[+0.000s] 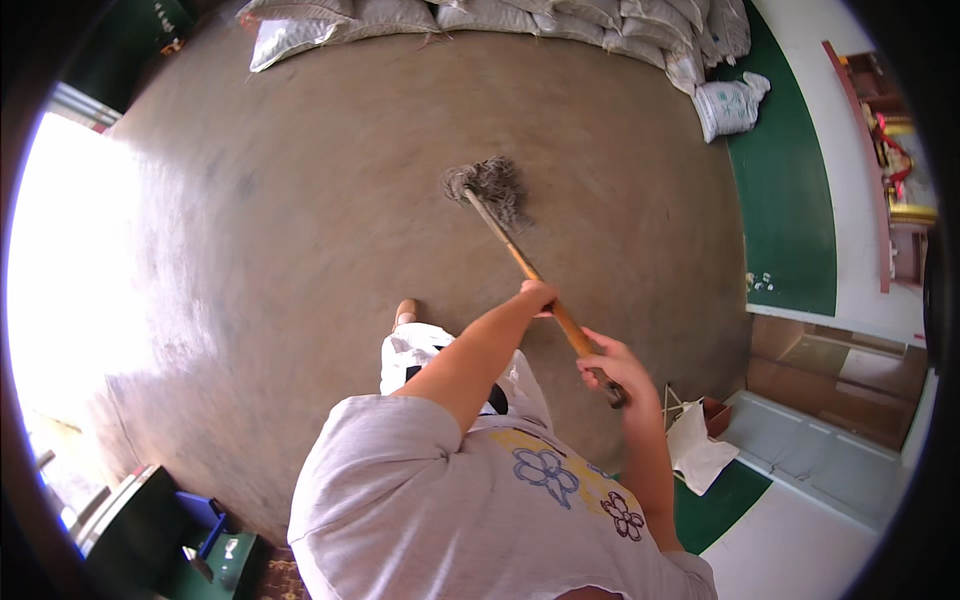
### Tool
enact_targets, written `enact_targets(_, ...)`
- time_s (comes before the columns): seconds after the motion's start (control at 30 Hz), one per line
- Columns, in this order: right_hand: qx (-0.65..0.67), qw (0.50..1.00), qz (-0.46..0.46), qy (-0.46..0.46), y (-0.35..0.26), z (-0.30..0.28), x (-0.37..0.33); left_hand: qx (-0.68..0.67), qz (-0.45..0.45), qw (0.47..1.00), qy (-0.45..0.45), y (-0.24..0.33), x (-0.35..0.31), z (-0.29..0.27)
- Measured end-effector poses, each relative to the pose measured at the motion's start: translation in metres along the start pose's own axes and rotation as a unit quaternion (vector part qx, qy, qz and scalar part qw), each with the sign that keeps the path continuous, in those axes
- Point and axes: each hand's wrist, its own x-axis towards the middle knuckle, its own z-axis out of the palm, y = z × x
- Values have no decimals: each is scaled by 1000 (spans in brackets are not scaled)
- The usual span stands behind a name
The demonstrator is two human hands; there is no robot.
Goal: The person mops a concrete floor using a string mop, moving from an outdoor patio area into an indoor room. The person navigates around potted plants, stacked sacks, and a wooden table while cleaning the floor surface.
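Note:
A string mop (pixel 497 190) with grey-brown strands lies spread on the floor ahead of me. Its long wooden handle slants back toward my body, down to the right. My left hand (pixel 540 296) is wrapped round the middle of the handle, the arm stretched across in front of me. Close to the handle's dark upper end, my right hand (pixel 614 367) curls its fingers about the wood. Part of that grip is hidden from this view.
Stacked white sacks (pixel 480 18) line the far side, with a single sack (pixel 730 106) by the green-and-white right wall. A red-framed shelf (pixel 860 150) hangs there. White cloth (pixel 696 445) lies near a glass cabinet (pixel 820 450) at lower right. Bright light enters at left.

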Motion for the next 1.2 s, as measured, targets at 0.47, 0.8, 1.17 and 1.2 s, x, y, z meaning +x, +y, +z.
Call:
enact_targets(0.47,-211,961,33,-175,-14,203,84,-271,46,958,86,-124,-32,-278)
enact_targets(0.8,-161,960,72,-219,62,153,81,-334,32,937,100,-217,-7,-231)
enact_targets(1.17,-154,983,-6,-101,151,-4,-13,-173,22,984,23,-210,-21,-40)
enact_targets(1.2,-135,987,-11,-87,159,-16,-25,-154,22,988,16,-205,-24,-20)
